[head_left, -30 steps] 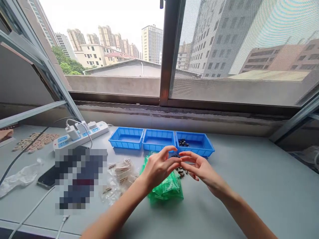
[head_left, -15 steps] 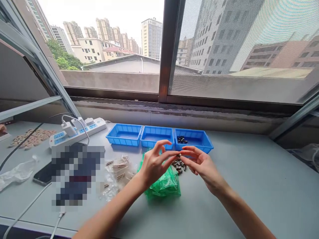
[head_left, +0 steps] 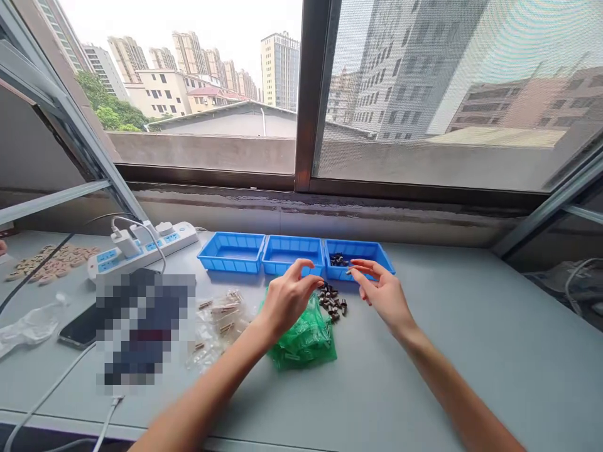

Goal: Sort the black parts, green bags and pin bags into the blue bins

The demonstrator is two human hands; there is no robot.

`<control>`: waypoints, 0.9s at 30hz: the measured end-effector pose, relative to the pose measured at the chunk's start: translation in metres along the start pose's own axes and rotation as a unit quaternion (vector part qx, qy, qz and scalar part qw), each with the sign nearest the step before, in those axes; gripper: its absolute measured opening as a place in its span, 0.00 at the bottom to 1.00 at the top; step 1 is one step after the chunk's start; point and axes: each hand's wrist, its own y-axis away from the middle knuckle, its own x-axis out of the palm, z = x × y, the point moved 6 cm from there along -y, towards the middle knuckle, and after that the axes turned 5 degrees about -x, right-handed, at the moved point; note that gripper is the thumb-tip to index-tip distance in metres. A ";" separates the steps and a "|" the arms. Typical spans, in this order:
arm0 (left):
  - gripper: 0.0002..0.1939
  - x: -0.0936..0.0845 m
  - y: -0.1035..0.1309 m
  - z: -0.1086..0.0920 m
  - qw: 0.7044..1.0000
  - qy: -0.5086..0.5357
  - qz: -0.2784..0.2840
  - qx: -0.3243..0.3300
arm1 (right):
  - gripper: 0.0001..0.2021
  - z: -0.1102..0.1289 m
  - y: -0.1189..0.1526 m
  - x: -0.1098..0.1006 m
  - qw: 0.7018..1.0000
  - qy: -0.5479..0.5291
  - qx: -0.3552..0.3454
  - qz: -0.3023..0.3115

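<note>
A grey table (head_left: 471,351) fills the lower half of the view under a wide window. At its 12 o'clock edge stand three blue trays in a row: the left tray (head_left: 230,252), the middle tray (head_left: 292,254) and the right tray (head_left: 377,254), which has a few dark small parts in it. A white power strip (head_left: 141,248) lies at 10 o'clock, clear bags (head_left: 217,326) at 8 o'clock. A green plastic bag (head_left: 304,339) sits at centre beneath the left hand (head_left: 285,301), whose fingers are loosely curled and apart, gripping nothing visible. Just right of it lies a pile of dark screws (head_left: 332,298). The right hand (head_left: 384,292) hovers at 1 o'clock from the pile, thumb and forefinger pinching one small screw (head_left: 349,271) over the right tray's near rim.
</note>
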 end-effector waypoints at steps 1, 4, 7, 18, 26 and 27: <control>0.13 0.000 0.000 0.000 1.000 0.000 0.002 -0.001 | 0.27 -0.001 -0.001 -0.001 1.000 -0.009 0.002 -0.005; 0.09 0.002 0.002 0.000 1.000 0.000 0.010 -0.001 | 0.30 -0.004 -0.003 -0.003 1.000 -0.026 0.008 -0.009; 0.07 0.003 0.004 -0.001 1.000 -0.003 0.015 0.002 | 0.30 -0.006 -0.004 -0.004 1.000 -0.017 0.010 -0.009; 0.05 0.006 0.005 -0.008 0.999 -0.006 0.038 0.036 | 0.24 -0.003 0.001 -0.002 0.998 0.054 -0.020 -0.014; 0.14 0.003 0.004 -0.010 0.999 0.006 0.038 0.031 | 0.23 0.009 0.003 0.003 0.961 0.239 -0.138 0.018; 0.15 0.002 0.004 -0.010 0.999 0.005 0.039 0.032 | 0.25 0.009 0.003 0.004 0.958 0.244 -0.150 0.019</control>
